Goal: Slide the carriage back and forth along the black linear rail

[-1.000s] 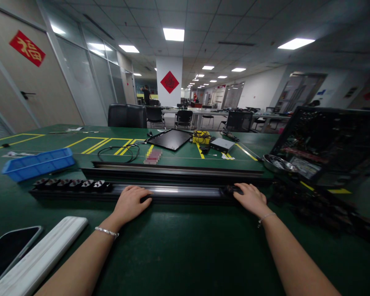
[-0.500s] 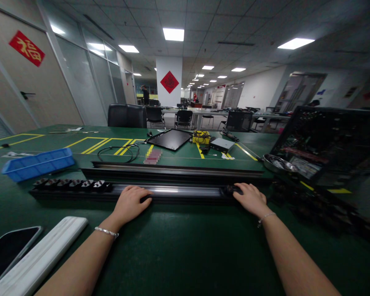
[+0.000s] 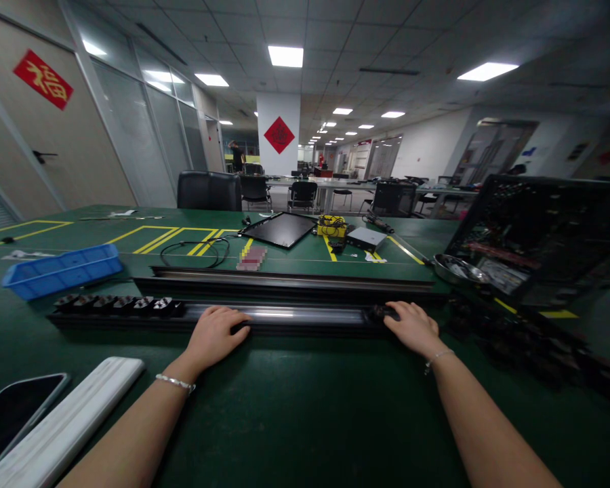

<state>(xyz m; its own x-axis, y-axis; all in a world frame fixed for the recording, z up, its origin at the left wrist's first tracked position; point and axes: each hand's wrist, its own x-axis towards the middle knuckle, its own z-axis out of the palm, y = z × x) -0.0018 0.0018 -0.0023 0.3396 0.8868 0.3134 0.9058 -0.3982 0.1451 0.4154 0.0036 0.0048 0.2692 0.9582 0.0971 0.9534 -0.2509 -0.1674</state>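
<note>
Far left, a red door sign (image 3: 43, 79) bears a gold 福. Below it, a black smartphone (image 3: 17, 420) and a long white bar (image 3: 66, 423) lie near the green workbench's (image 3: 305, 413) edge, with a blue plastic parts tray (image 3: 61, 272) farther along. A long black metal rail (image 3: 285, 313) crosses the bench, black connectors (image 3: 116, 304) on its left end and a second rail (image 3: 285, 285) just behind. The left hand (image 3: 214, 332) and right hand (image 3: 411, 327) lie palm-down on it, fingers close together and curled over; any grip cannot be told. Open bench stretches nearer the person. At right, a steel dish (image 3: 457, 269) sits beside a black open electronics chassis (image 3: 533, 237).
</note>
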